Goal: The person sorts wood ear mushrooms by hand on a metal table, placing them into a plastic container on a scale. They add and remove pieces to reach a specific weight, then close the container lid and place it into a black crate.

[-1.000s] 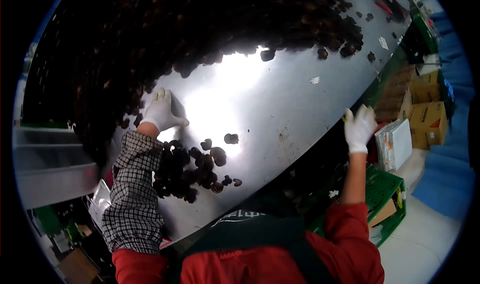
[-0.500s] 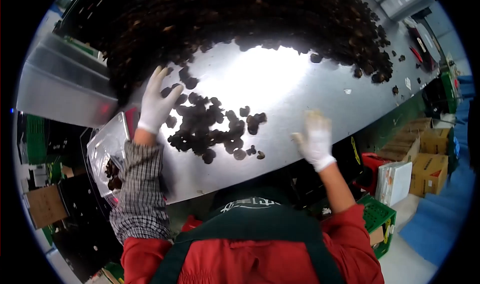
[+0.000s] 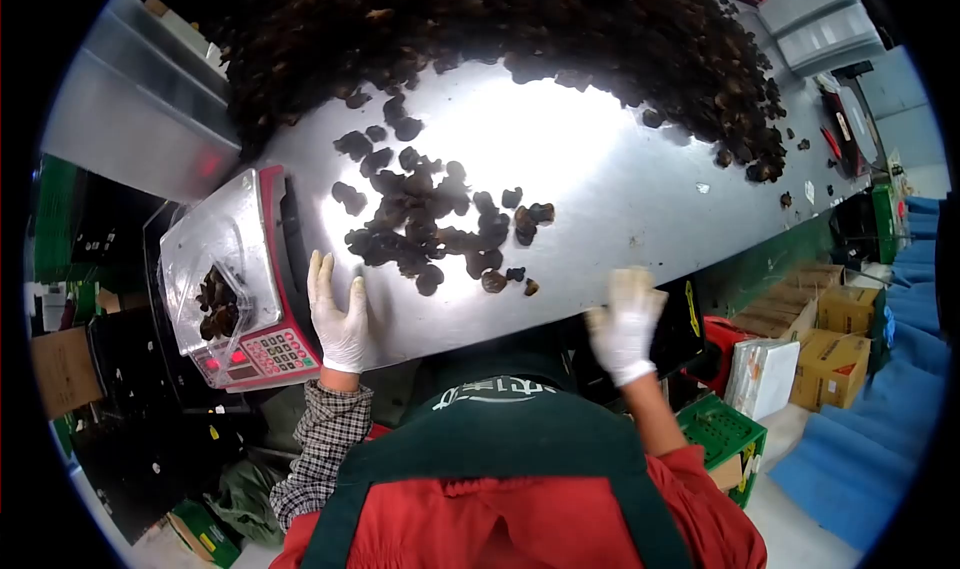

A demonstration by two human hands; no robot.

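My left hand [image 3: 338, 321], in a white glove, is at the table's near edge, between the scale and the loose mushrooms. Its fingers are stretched out with nothing in them. My right hand [image 3: 625, 327], also gloved and a little blurred, is over the near edge further right, fingers extended and holding nothing. Between and beyond the hands lies a loose patch of dark mushroom pieces, looking like wood ear [image 3: 410, 214], on the metal table [image 3: 590, 224]. To the left stands a red-rimmed scale [image 3: 275, 354] bearing a clear plastic tray or bag [image 3: 190, 269] with some dark pieces [image 3: 216, 304].
A large heap of the same dark pieces [image 3: 480, 19] covers the far side of the table. A metal bin [image 3: 140, 109] stands at the left. Clear containers [image 3: 820, 24] are at the back right. Cardboard boxes [image 3: 830, 369] and a green crate [image 3: 720, 434] sit below at the right.
My left hand has drawn back from the far left of the patch towards the near edge, uncovering the scale. The right hand has shifted slightly nearer. The camera view has shifted.
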